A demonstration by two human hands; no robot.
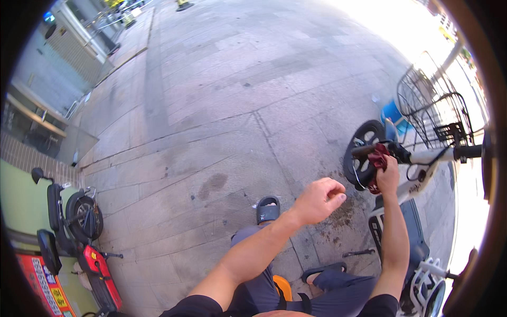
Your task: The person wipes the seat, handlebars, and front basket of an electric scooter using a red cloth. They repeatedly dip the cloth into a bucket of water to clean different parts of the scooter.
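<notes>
My right hand (388,175) is closed on a dark red cloth (378,157), pressed to the front of a white electric bike (417,182) on the right, near its handlebar and above the front wheel (355,168). Part of the cloth hangs below the fingers. My left hand (318,201) hovers left of the bike, its fingers curled in and the thumb close to them. Nothing shows in it. Fixed to the bike's front is a black wire basket (430,113).
Behind the front wheel stands a blue bucket (392,113). Dark wet specks mark the stone paving (338,216) below my hands. My sandalled foot (268,208) is near the middle. A red and black scooter (97,269) stands at the left by a wall.
</notes>
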